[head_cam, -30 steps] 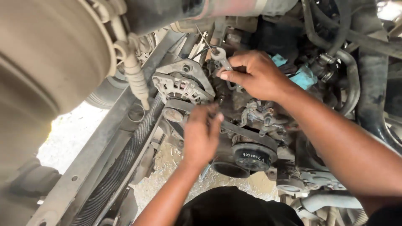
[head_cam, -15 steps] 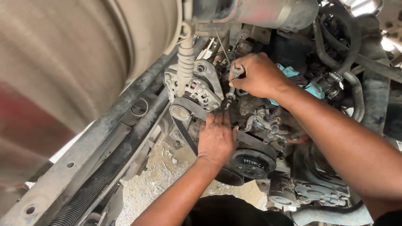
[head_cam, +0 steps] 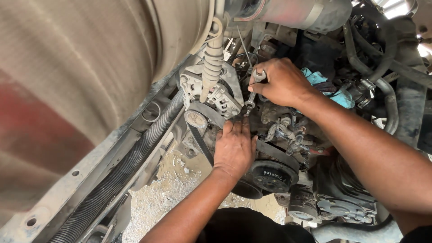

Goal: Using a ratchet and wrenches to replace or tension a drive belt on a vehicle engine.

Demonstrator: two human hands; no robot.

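Head view, my right hand gripping a wrench beside the alternator, my left hand below it, fingers together, pressing the belt.

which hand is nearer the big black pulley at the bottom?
Left. The left hand lies against the black pulley, at its upper left. The right hand is well above it, fingers wrapped around a wrench.

Single head-worn view, looking steeply down into an engine bay (close up), both forearms entering from below
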